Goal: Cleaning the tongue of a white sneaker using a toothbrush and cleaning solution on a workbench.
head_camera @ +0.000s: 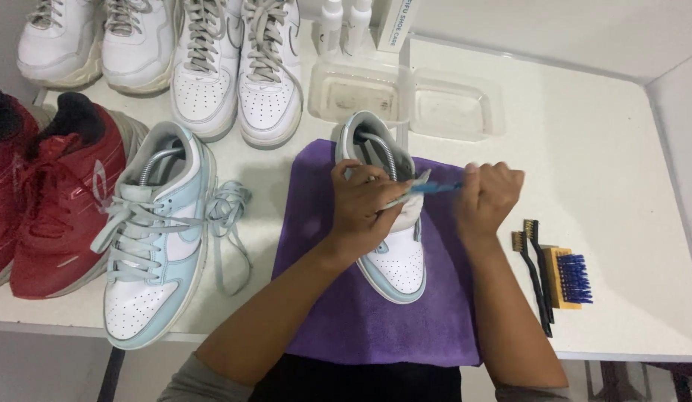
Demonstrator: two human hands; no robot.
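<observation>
A white and pale-blue sneaker (387, 223) is laid on a purple cloth (375, 313) at the middle of the white table (621, 171), its toe pointed toward the person and its heel toward a clear plastic tray (405, 93). The left hand (364, 208) is set on top of the sneaker's midsection, the fingers curled over the tongue area so that the shoe is pressed and steadied beneath the palm. The right hand (487, 197) is closed into a fist just to the right of the sneaker, and a thin blue brush (428, 188) is gripped in it; the brush is held roughly level, its tip reaching across to the left hand's fingers over the shoe's upper. The tip is blurred, so contact with the shoe cannot be told. To the left, the matching sneaker (156, 238) is seen with loosened laces, beside red shoes (40, 193). Small brushes (550, 272) are laid to the right of the cloth.
</observation>
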